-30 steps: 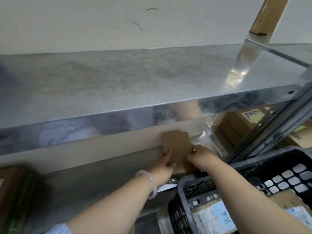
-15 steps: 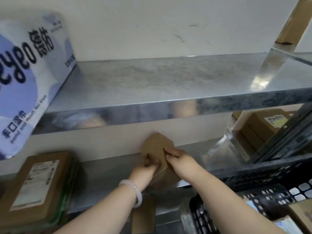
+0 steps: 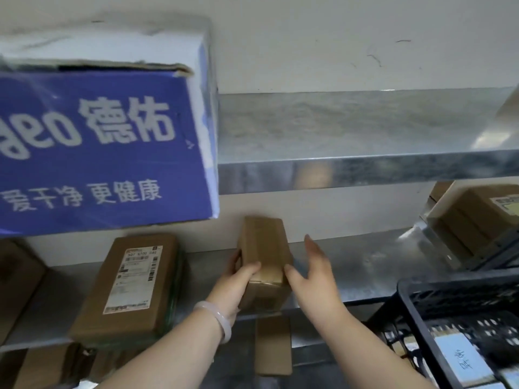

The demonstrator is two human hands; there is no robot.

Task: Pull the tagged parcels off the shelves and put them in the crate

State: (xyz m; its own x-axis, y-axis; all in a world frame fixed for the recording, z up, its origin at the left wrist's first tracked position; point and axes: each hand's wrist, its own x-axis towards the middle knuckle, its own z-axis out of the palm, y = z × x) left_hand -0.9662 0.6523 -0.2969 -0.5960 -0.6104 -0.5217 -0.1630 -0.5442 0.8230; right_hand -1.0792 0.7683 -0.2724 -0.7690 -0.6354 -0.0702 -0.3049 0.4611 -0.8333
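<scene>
Head view: small brown parcel (image 3: 264, 256) over the front edge of the metal shelf (image 3: 365, 265); resting or lifted, cannot tell. Left hand (image 3: 236, 282) grips the parcel's left side, fingers curled round it, thumb across its top face. Right hand (image 3: 311, 276) just right of the parcel, fingers straight and spread, grasping nothing. Black crate (image 3: 421, 299) lower right of the parcel; labelled flat parcel (image 3: 132, 282) to its left; blue carton (image 3: 98, 141) upper left.
</scene>
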